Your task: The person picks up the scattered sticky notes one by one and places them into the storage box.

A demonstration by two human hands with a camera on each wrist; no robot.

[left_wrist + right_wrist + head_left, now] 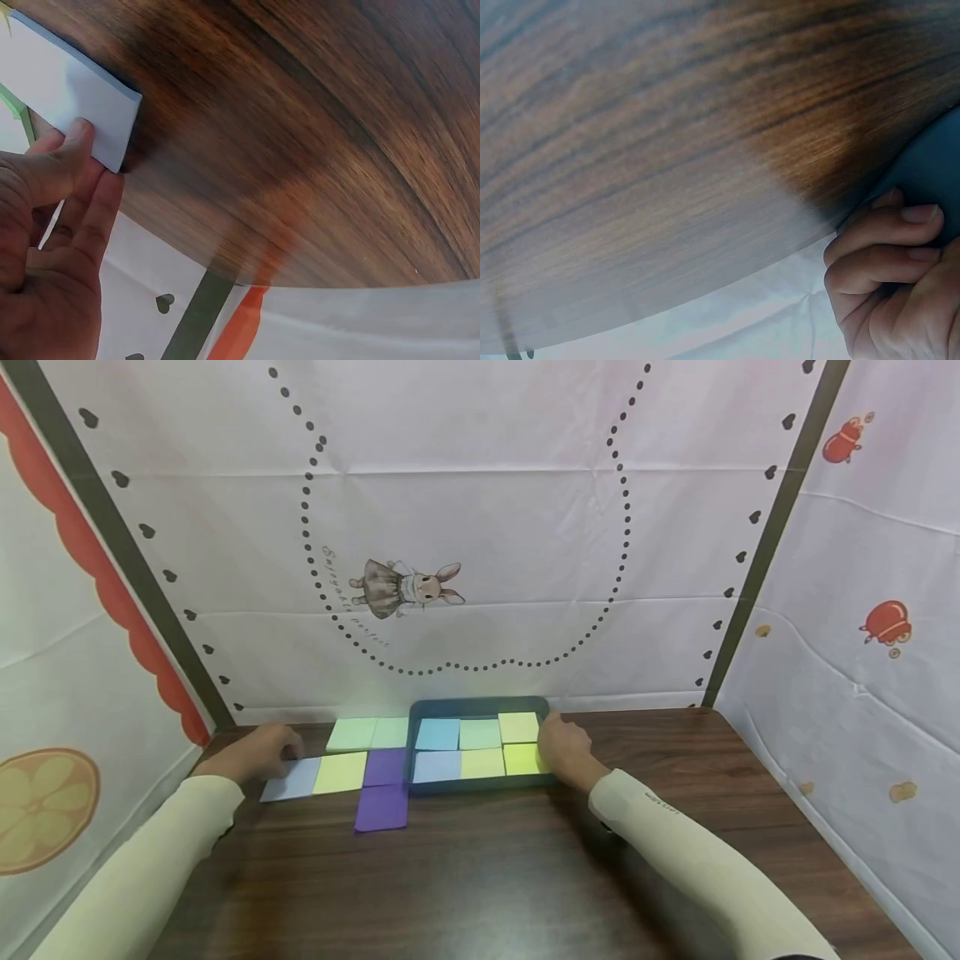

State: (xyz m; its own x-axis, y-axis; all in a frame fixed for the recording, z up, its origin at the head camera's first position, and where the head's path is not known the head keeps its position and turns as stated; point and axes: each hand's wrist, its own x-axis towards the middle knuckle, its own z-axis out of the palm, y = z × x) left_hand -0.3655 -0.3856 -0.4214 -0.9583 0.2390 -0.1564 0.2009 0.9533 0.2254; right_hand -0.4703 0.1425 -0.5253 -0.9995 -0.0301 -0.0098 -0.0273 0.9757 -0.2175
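Dark wood-grain table (480,868), blue-green tray (480,786), coloured paper pads (340,773) (two purple) alongside

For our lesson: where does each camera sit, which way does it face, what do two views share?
Head: on the head, facing forward and down at tray and table; left hand, right hand, sleeves show.
Left wrist: on that wrist, facing table and blue pad; left hand shows.
Right wrist: on that wrist, facing table and tray; right hand shows.
Head and left wrist share blue pad.

Notes (381,808) are purple, blue, green and yellow, the tray (480,709) teal.
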